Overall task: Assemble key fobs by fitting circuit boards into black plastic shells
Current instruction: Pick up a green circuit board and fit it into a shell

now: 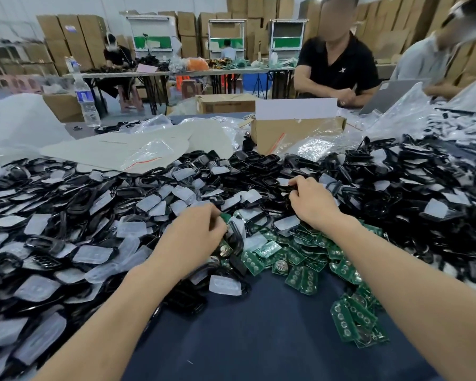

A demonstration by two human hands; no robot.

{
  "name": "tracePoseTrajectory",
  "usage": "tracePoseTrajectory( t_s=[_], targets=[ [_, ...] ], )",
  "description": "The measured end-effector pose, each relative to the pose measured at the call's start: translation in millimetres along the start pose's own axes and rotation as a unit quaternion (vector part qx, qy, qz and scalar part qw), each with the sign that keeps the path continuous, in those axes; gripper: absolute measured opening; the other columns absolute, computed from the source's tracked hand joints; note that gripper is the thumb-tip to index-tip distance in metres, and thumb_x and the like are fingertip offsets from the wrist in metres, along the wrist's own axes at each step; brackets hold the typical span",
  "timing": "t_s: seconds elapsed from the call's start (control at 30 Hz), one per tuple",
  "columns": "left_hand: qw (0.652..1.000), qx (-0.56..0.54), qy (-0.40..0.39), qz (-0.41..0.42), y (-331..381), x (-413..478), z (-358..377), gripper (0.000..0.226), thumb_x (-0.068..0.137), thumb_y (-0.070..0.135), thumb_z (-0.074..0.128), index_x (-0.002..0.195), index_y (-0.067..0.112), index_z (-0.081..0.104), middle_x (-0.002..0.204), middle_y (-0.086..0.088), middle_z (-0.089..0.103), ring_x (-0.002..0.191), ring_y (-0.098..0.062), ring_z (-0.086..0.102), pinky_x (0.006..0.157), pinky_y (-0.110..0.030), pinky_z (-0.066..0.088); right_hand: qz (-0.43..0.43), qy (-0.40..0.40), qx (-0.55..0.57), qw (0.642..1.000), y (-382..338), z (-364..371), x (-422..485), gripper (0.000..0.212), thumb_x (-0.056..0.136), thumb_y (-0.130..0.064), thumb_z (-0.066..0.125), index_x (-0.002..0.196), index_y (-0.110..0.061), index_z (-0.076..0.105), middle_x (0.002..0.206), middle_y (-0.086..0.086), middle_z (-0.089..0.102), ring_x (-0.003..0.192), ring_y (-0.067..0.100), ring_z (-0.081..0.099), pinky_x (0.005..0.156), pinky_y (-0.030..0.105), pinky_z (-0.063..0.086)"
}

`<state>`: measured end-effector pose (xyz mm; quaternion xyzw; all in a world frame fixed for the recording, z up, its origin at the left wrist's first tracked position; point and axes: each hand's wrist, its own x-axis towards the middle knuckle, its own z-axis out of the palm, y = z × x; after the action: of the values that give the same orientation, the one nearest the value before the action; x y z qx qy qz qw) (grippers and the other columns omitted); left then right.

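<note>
The left hand (195, 232) is curled closed over a green circuit board (226, 217) and a black plastic shell (235, 236), board edge showing at the fingertips. The right hand (311, 200) reaches into the heap of shells (382, 193) with fingers bent around a dark piece; whether it actually grips that piece cannot be told. Loose boards (297, 259) lie between the two wrists, with a second cluster (355, 323) nearer the body on the blue table cover (259, 325).

Risks, as judged: a board pressed in askew may crack or sit proud, since the left palm covers the seating; the right forearm, lying just above the boards, may sweep some off the pile; pulling one shell may drag tangled neighbours loose.

Obscured: both sets of fingertips, the board's orientation in the shell, and whether the clear-filmed pieces (92, 254) are finished fobs.
</note>
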<state>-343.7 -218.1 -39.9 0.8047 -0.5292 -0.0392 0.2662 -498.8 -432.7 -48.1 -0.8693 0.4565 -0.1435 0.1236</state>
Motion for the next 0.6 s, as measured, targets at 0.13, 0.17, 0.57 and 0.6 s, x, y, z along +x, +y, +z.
tracePoseTrajectory(
  t_s=[0.13,0.17,0.57,0.6],
  targets=[
    [0.972,-0.218,0.088,-0.021,-1,6,-1,0.012,0.1,0.029,0.049,0.091,0.033,0.056,0.079,-0.001,0.073,0.052,-0.016,0.056,0.047,-0.028,0.044,0.0,0.009,-0.012,1.0,1,4,14,0.038,0.109,-0.029,0.032,0.142,-0.017,0.047,0.139,0.016,0.051,0.118,0.037,0.054,0.094,0.045,0.048],
    [0.961,-0.258,0.094,-0.029,0,6,0,0.011,0.099,0.029,0.049,0.092,0.034,0.056,0.08,0.001,0.073,0.061,-0.025,0.061,0.053,-0.037,0.049,0.0,0.014,-0.022,1.0,1,5,18,0.038,0.109,-0.03,0.032,0.14,-0.017,0.049,0.138,0.015,0.054,0.119,0.036,0.053,0.093,0.044,0.048],
    [0.808,-0.559,0.139,-0.119,-7,9,17,0.024,0.106,0.026,0.049,0.09,0.011,0.059,0.073,0.001,0.067,0.057,-0.012,0.057,0.05,-0.023,0.049,0.091,-0.036,-0.03,0.995,-22,23,72,0.044,0.101,-0.052,0.045,0.11,-0.013,0.064,0.14,0.02,0.052,0.136,0.038,0.037,0.107,0.049,0.035],
    [0.805,-0.562,0.147,-0.116,-8,9,16,0.022,0.106,0.027,0.049,0.091,0.013,0.059,0.076,-0.001,0.07,0.057,-0.012,0.058,0.05,-0.023,0.049,0.097,-0.041,-0.037,0.994,-23,25,73,0.044,0.1,-0.052,0.048,0.115,-0.013,0.064,0.143,0.02,0.049,0.138,0.038,0.034,0.108,0.05,0.033]
  ],
)
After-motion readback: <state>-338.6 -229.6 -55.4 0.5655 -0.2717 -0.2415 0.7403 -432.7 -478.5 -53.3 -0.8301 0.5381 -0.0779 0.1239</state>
